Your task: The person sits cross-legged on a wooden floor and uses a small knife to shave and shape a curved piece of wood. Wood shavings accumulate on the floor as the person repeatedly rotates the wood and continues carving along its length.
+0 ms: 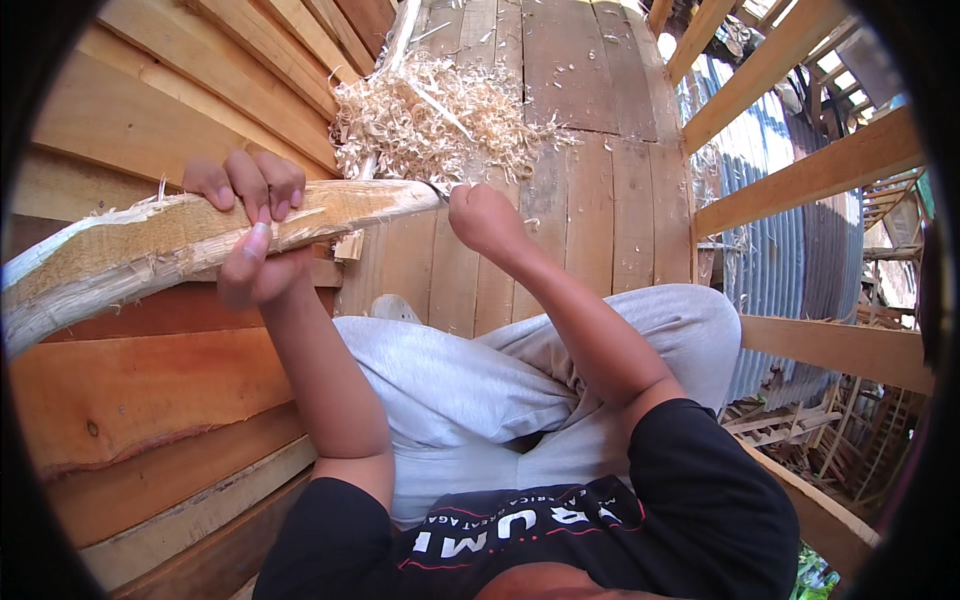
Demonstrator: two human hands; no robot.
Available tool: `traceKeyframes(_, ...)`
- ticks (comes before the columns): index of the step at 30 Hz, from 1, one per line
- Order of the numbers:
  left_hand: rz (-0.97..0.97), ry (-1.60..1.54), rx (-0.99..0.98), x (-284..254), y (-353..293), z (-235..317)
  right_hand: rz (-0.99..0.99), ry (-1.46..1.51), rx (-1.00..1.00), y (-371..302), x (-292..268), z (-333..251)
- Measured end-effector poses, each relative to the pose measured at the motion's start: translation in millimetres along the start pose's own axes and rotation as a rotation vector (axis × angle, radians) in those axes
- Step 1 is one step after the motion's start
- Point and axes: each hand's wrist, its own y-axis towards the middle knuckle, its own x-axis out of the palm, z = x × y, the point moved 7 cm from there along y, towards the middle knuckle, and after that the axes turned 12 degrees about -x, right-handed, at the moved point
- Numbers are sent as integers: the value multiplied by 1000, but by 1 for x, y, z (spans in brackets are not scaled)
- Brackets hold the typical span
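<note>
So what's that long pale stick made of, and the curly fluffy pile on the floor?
The long pale carved stick looks like raw, unpainted wood: rough fibres and splinters show along its cut face. The left hand grips it, and the right hand holds what seems a small blade at its tip. The curly pale pile looks like thin, dry wood shavings on the bare brown plank floor.

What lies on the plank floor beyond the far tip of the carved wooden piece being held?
A heap of pale wood shavings lies on the plank floor just past the wooden piece. A thin pale stick pokes from the heap. What the shavings cover cannot be seen.
</note>
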Motion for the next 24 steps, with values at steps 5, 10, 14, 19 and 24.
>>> traceKeyframes(5,76,-6,-16,1,-2,-1,-2,118,45,26,14,47)
traceKeyframes(10,71,-14,-16,-8,-3,2,12,-20,-18,23,17,34)
traceKeyframes(14,-45,-10,19,3,-2,2,0,0,-29,0,-7,-22)
traceKeyframes(19,21,-21,-5,6,0,-1,70,92,18,30,11,48)
traceKeyframes(24,15,-10,10,-1,-4,3,10,-34,-27,-2,-5,-8)
